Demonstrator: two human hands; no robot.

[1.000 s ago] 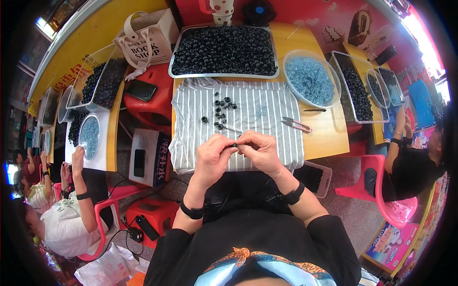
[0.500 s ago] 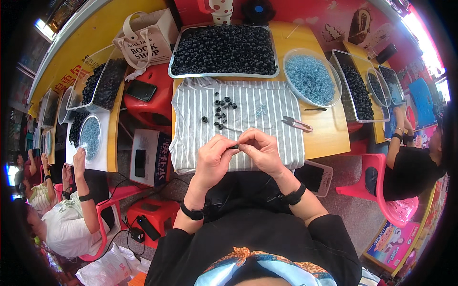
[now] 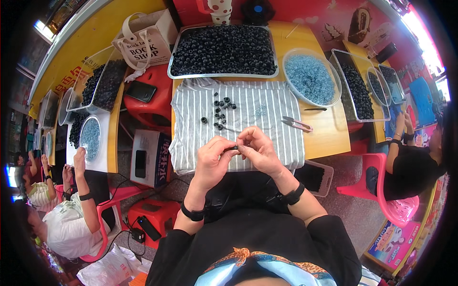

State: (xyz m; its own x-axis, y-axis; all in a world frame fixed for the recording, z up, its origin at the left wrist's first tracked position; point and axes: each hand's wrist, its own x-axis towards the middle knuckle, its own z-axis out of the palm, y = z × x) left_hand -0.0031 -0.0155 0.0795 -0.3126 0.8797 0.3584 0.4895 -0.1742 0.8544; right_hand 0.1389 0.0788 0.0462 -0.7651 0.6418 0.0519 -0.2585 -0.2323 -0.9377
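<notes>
My left hand (image 3: 214, 161) and my right hand (image 3: 260, 151) meet above the near edge of a grey-and-white striped cloth (image 3: 281, 107). Between their fingertips is a small black piece (image 3: 232, 148), mostly covered, looking like one of the beads; both hands pinch at it. Just beyond my hands, several loose black beads (image 3: 220, 116) lie scattered on the cloth. A little patch of pale blue beads (image 3: 260, 111) sits to their right. Thread snips with pink handles (image 3: 297, 124) rest at the cloth's right edge.
A clear tray (image 3: 224, 75) heaped with black beads stands at the back, beside a round tub of pale blue beads (image 3: 311, 80). Red stools (image 3: 151, 110) and a cardboard box (image 3: 149, 157) stand left. Co-workers sit at tables on both sides.
My right fingers have lifted and spread slightly around the small piece, while my left hand keeps its pinch in nearly the same place. The beads on the cloth lie as before.
</notes>
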